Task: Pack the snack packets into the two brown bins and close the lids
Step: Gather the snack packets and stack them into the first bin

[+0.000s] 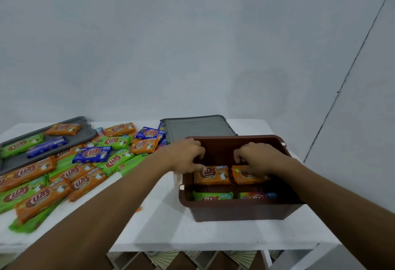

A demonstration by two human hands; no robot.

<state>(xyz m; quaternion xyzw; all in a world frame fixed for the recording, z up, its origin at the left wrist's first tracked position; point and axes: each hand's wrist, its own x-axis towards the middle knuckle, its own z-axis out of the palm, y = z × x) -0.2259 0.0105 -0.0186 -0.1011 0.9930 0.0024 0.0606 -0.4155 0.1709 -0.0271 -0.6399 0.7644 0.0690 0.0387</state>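
Hands both reaching inside brown bin: left grip clamping on left orange packet, right grip clamping on right orange packet, both in bin's far half. Green packets lying along bin's near wall. Best bet: setting oranges flat, side by side, edges squared, leaving room for more layers. Loose packets lying left of bin; grey lid lying behind bin.

Place: a plain indoor room, more home-like than a shop or lab; I cannot tell beyond that.
Walls: bare, pale grey-blue paint.
Worktop: simple white table set against the wall, strewn with snack packets.
Floor: brown-and-cream patterned tiles under the worktop's front edge.
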